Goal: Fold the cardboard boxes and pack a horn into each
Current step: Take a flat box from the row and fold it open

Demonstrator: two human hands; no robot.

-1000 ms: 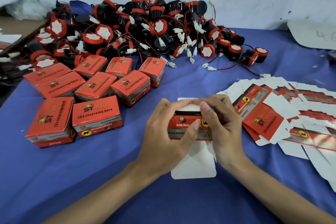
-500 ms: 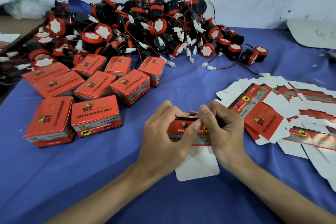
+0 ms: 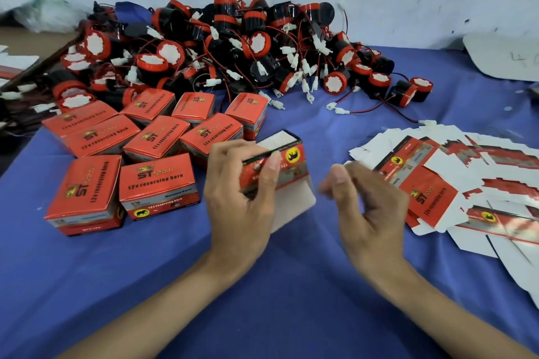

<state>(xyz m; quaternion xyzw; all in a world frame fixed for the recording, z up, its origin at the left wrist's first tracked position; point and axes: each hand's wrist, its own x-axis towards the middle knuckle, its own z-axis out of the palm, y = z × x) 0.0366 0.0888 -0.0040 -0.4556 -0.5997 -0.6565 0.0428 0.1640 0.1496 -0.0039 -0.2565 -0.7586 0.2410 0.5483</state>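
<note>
My left hand (image 3: 242, 192) grips a half-formed red cardboard box (image 3: 287, 165) just above the blue table, thumb on its near face, fingers over the top edge. The box's white inside shows at the top and a white flap (image 3: 291, 210) hangs below it. My right hand (image 3: 367, 201) hovers to the right of the box, fingers loosely curled, holding nothing. A big pile of red-and-black horns (image 3: 233, 46) with red wires and white plugs lies at the back. Flat unfolded box blanks (image 3: 455, 183) are spread at the right.
Several closed red boxes (image 3: 154, 183) stand in a cluster at the left, close to my left hand. The blue cloth (image 3: 291, 285) covers the table. A white sheet (image 3: 507, 55) lies at the far right, by the wall.
The flat blank has been opened into a box shape and lifted. My right hand has let go of it and moved away to the right; the left hand alone holds it.
</note>
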